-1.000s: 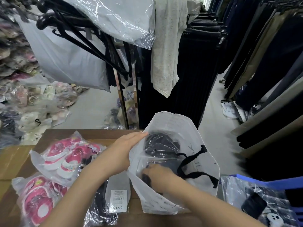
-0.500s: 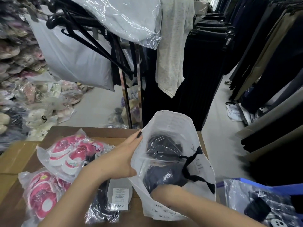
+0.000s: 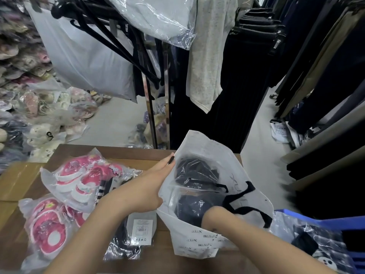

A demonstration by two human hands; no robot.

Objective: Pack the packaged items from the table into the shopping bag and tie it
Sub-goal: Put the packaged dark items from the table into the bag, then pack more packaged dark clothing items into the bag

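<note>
Two dark packets (image 3: 195, 171) lay inside the bag (image 3: 207, 147), one behind the other. The bag stood slumped on the desk (image 3: 15, 184), mouth towards me.

Left hand (image 3: 146, 186): gripping the bag's near rim, thumb against the film, fingers laid along the edge, keeping the mouth open.

Right hand (image 3: 213, 213): down inside the bag against the nearer dark packet. Fingers hidden, so I could not tell whether they gripped or only pushed.

Left to pack: two pink packets (image 3: 85, 178) overlapping at the desk's left, and a labelled packet (image 3: 136, 232) just beside the bag.

Handling, my judgement:
- Packets look light and soft, with slick, loose film. Take them across the body, not by a corner, or the film will slide.
- The bag is thin and floppy and would likely fold shut if I let go of the rim.
- The black straps (image 3: 246, 194) hang over the far side. They are the likely hold for tying.
</note>
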